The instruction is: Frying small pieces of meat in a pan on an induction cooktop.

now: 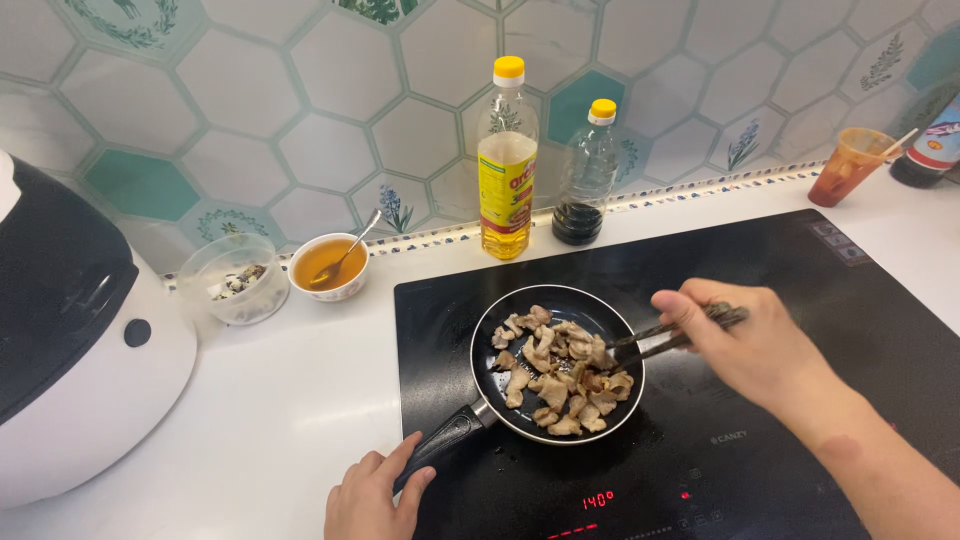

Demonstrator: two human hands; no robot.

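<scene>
Hexagon-tiled wall (330, 150) in white, teal and flower prints backs a white counter (270, 400), with a black induction hob (800, 330) set into its right half. At the counter's left edge sits a large white-and-black cooking appliance (70, 330).

On the hob's left side stands a small black frying pan (556, 362) holding browned mushroom pieces (560, 375). The left hand (372, 495) is curled loosely round the end of the pan handle (445, 440), at the hob's front left corner, steadying it. The right hand (745, 340) grips a pair of dark chopsticks (660, 338), fingers closed round them, with the tips just inside the pan's right rim among the pieces.

Along the back edge stand a yellow-capped bottle of cooking oil (507, 160) and a mostly empty bottle with dark sauce (587, 175). Farther left are a clear plastic tub (235, 278) and a small bowl of amber liquid (330, 265) with a spoon in it. An orange cup (850, 165) stands at the back right corner.

It looks like the stirring stage of frying: the pieces seem cooked through. A further turn would call for a firm hold on the handle and light, sweeping strokes so nothing slips over the rim.
</scene>
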